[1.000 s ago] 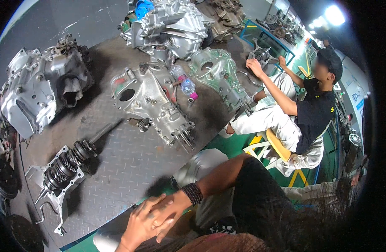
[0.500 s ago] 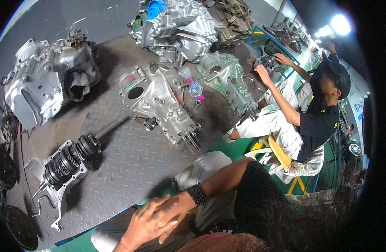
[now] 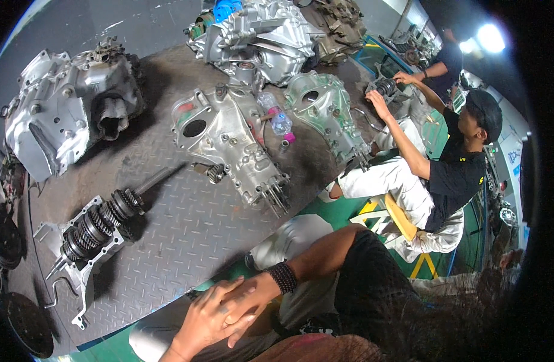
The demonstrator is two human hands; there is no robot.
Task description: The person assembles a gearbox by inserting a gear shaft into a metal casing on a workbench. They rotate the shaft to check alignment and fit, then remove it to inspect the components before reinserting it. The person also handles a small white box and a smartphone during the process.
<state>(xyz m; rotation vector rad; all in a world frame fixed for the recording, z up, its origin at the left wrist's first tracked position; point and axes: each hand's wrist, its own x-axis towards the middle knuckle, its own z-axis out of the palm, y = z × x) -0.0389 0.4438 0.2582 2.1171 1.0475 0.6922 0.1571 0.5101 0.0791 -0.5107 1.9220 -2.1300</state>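
Note:
My left hand [image 3: 203, 323] and my right hand [image 3: 245, 304] are clasped together over my lap, at the near edge of the workbench. Their fingers overlap and partly hide one another; no tool shows in either. A black beaded bracelet [image 3: 282, 278] circles my right wrist. On the bench to the left lies an open gearbox housing half [image 3: 87, 268] with a gear shaft assembly [image 3: 95, 230] in it. Beyond my hands lies a metal gearbox case [image 3: 232, 145] with several rods sticking out of its near end. Neither hand touches these parts.
A large transmission housing [image 3: 63, 114] stands far left, another [image 3: 262, 42] at the back. A green-tinged case [image 3: 325, 111] and a plastic bottle [image 3: 280, 120] lie centre right. A seated co-worker [image 3: 464, 163] handles a gear assembly [image 3: 384, 87]. Black discs [image 3: 27, 326] sit at the left edge.
A second person at the far right has moved left, and an arm now reaches beside the seated co-worker. My clasped hands have stayed in place.

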